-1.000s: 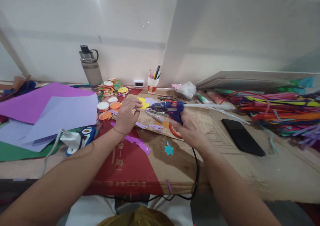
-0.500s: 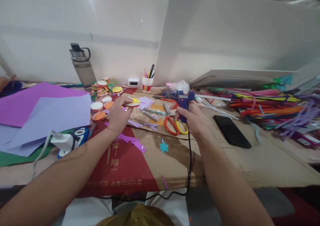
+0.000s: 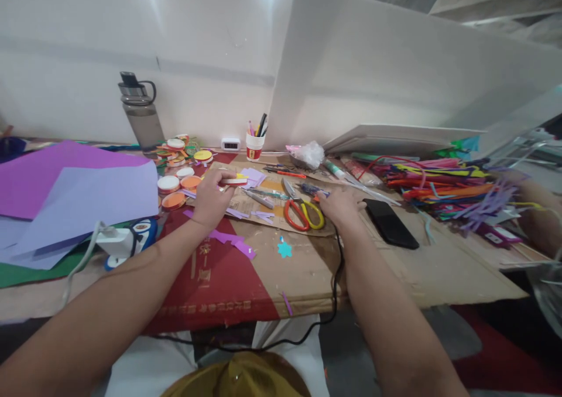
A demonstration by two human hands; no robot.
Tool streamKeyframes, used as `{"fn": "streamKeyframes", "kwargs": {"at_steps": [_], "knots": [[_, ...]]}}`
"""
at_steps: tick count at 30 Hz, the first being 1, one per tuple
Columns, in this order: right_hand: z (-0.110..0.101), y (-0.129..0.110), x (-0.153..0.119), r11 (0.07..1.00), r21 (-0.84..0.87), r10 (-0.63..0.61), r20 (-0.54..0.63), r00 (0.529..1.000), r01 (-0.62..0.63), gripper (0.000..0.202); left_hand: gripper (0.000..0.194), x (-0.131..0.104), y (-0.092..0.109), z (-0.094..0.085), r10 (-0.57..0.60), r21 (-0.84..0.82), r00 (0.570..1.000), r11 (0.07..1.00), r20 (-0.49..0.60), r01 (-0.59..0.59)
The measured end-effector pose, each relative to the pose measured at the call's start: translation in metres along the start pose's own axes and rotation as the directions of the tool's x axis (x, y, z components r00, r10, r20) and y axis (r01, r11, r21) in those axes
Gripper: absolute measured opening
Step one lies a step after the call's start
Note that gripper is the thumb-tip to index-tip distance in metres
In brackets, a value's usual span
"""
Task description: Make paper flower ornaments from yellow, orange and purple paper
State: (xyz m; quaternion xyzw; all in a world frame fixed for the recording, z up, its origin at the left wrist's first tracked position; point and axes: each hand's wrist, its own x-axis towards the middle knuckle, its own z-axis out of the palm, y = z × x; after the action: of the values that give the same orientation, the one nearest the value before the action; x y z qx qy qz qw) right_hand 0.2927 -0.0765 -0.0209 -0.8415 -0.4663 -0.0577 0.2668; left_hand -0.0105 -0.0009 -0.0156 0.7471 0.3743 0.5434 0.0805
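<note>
My left hand (image 3: 211, 199) pinches a small round disc (image 3: 235, 181) with a white and red rim and some yellow on top, held above the cardboard. My right hand (image 3: 345, 205) is closed over the handle of a blue hot glue gun (image 3: 312, 190), low on the table. The handle is mostly hidden under the fingers. A black cord (image 3: 337, 274) runs from the gun toward the table's front edge. Scissors (image 3: 302, 214) with red and yellow handles lie just left of my right hand. A teal paper flower (image 3: 284, 247) lies nearer to me.
Left are purple paper sheets (image 3: 96, 209), a power strip (image 3: 144, 233), several round lids (image 3: 173, 201) and a water bottle (image 3: 143, 116). A paper cup of pens (image 3: 254, 145) stands at the back. Right are a phone (image 3: 390, 223), pipe cleaners (image 3: 456, 189) and another person's arm (image 3: 538, 212).
My right hand has lowered the glue gun from upright above the table to lying low beside the scissors. My left hand still holds the disc. Another person's arm has appeared at right.
</note>
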Motion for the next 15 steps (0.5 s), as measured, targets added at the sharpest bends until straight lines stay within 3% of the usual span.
{"fn": "streamKeyframes", "kwargs": {"at_steps": [2, 4, 6, 8, 11, 15], "knots": [[0.002, -0.013, -0.007, 0.999, 0.041, -0.02, -0.137, 0.99, 0.026, 0.028, 0.019, 0.0, 0.0, 0.0, -0.008, -0.001, 1.0, 1.0, 0.004, 0.008], [0.006, -0.031, -0.016, 0.935, 0.236, -0.26, -0.057, 0.964, 0.266, 0.018, 0.018, 0.0, 0.001, 0.0, -0.018, -0.004, 1.0, 1.0, 0.01, 0.018], [0.012, -0.049, -0.027, 0.801, 0.432, -0.482, 0.054, 0.875, 0.414, 0.014, 0.018, -0.001, 0.002, 0.0, -0.028, -0.011, 0.999, 1.0, 0.023, 0.028], [0.017, -0.063, -0.039, 0.718, 0.466, -0.629, 0.117, 0.768, 0.517, 0.011, 0.018, -0.002, 0.004, 0.0, -0.034, -0.017, 0.999, 0.999, 0.032, 0.035], [0.021, -0.073, -0.05, 0.68, 0.43, -0.72, 0.238, 0.651, 0.595, 0.013, 0.018, -0.002, 0.007, 0.0, -0.032, -0.026, 0.998, 0.999, 0.044, 0.034], [0.024, -0.072, -0.053, 0.692, 0.354, -0.721, 0.286, 0.631, 0.63, 0.016, 0.021, -0.003, 0.01, 0.001, -0.037, -0.027, 0.996, 0.999, 0.082, 0.039]]}}
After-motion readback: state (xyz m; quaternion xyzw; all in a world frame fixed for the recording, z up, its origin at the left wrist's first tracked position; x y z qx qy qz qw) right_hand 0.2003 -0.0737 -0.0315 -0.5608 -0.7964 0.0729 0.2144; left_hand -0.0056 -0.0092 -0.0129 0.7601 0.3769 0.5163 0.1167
